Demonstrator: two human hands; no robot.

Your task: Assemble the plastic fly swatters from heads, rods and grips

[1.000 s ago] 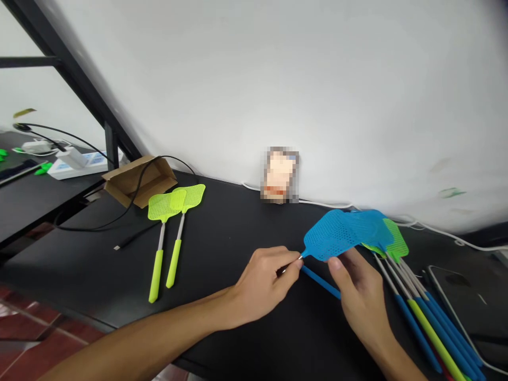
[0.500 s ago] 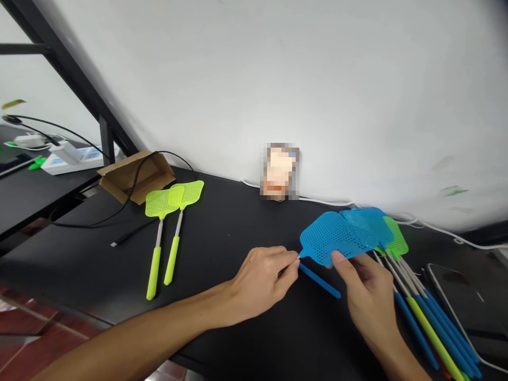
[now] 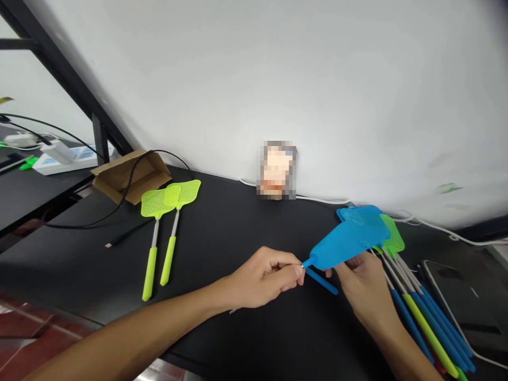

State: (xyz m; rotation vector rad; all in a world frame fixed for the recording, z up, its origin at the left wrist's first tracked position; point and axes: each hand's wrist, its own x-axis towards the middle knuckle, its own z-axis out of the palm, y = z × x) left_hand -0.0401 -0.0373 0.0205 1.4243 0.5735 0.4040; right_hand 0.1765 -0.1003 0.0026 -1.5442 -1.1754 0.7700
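Note:
My left hand [image 3: 273, 276] is closed in a pinch on the narrow neck below a blue fly swatter head [image 3: 345, 246]. At the head's lower edge, my right hand [image 3: 365, 283] grips it, its fingertips partly hidden behind the blue mesh. Beneath my left hand, a blue handle [image 3: 323, 281] slants across the black table; whether it joins the head cannot be seen. The tip of a thin metal rod [image 3: 233, 311] pokes out below my left wrist. Beside my right hand lies a pile of fly swatters [image 3: 434, 317] with blue and lime handles.
Two lime-green fly swatters [image 3: 161, 238] lie on the left of the black table [image 3: 222, 227]. Behind them are an open cardboard box [image 3: 133, 177] and a black cable [image 3: 107, 217]. A blurred-out upright object [image 3: 277, 169] leans on the wall. A dark phone-like device [image 3: 462, 296] lies far right.
The blue swatter head has turned, so its mesh shows more edge-on. My right thumb has slipped from its front face to behind its lower edge. My left hand stays pinched at the neck.

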